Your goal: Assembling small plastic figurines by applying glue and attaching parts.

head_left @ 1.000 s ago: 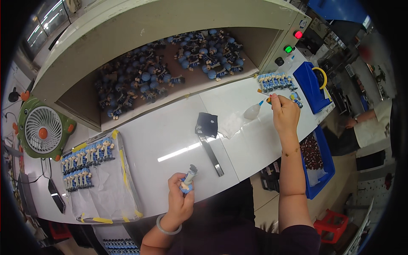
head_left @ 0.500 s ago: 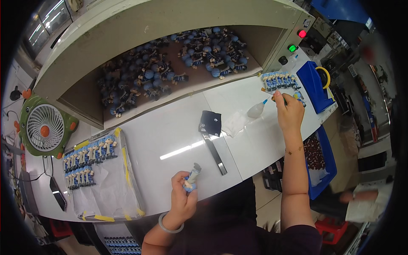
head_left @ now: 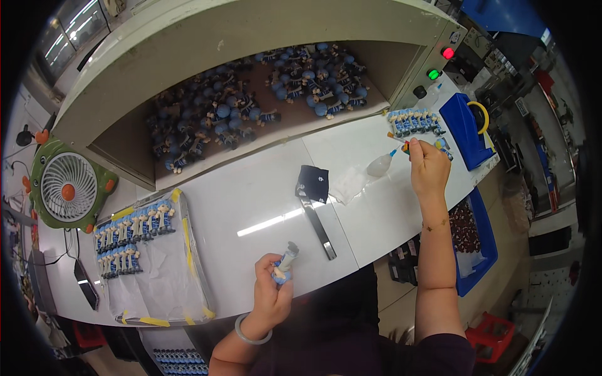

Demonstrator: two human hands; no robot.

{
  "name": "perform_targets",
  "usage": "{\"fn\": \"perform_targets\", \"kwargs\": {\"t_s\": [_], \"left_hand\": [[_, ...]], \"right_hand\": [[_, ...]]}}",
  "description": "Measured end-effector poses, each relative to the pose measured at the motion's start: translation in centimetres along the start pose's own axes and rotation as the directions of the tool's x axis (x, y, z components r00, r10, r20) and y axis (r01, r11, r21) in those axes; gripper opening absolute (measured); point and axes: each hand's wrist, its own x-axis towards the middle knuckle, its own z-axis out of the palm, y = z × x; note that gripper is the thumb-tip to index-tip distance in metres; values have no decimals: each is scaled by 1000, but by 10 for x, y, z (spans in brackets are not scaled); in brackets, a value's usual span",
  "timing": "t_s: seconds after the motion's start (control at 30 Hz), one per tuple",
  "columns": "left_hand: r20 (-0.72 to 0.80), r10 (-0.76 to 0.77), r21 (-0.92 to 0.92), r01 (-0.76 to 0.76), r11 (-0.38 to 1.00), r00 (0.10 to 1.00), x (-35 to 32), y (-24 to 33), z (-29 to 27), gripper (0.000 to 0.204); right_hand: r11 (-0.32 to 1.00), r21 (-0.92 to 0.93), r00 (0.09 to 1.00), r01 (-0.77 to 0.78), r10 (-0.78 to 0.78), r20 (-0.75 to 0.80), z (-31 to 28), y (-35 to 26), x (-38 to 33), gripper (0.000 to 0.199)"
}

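My left hand (head_left: 273, 293) is closed around a small figurine (head_left: 282, 269) with a blue head and grey lower part. It is held tilted above the table's front edge, its dark feet pointing up and away from me. Farther right, my right hand (head_left: 430, 168) is closed in a pinch on a small green and orange thing (head_left: 406, 148), mostly hidden by the fingers, so its kind is unclear. Beside that hand lie a squeeze bottle (head_left: 379, 165) with a blue tip and a thin stick with an orange end (head_left: 390, 135). Just beyond, similar figurines (head_left: 414, 121) lie in a row.
A paper-lined tray (head_left: 157, 282) at left carries rows of figurines. A dark cloth (head_left: 312, 182), a black flat strip (head_left: 321, 232) and white tissue (head_left: 347, 186) lie mid-table. Behind stands a cabinet (head_left: 251, 25) full of figurines; a green fan (head_left: 66, 188) and blue bin (head_left: 461, 128) flank the table.
My right hand has shifted slightly and turned, showing more of the small coloured thing. My left hand keeps its hold. The other person's arm at far right has left the view.
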Motion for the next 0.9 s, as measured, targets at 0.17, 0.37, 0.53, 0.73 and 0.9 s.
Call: {"fn": "perform_targets", "kwargs": {"t_s": [0.17, 0.37, 0.53, 0.73, 0.9], "left_hand": [[-2, 18, 59, -17, 998, 1000, -1, -1, -1, 40], [-20, 6, 54, -5, 999, 1000, -6, -2, -2, 40], [-34, 3, 174, 3, 985, 999, -3, -6, -1, 41], [-35, -33, 95, 37, 995, 999, -2, -3, 2, 45], [6, 19, 245, -19, 969, 1000, -5, -6, 0, 45]], "right_hand": [[998, -26, 998, 55, -55, -15, 2, 5, -3, 35], [981, 169, 995, -98, 100, -2, 5, 9, -6, 35], [1000, 2, 998, 14, -14, 54, 18, 57, -9, 31], [966, -181, 983, 183, -175, 57, 27, 66, -23, 30], [968, 136, 973, 212, -196, -121, 9, 20, -64, 31]]}}
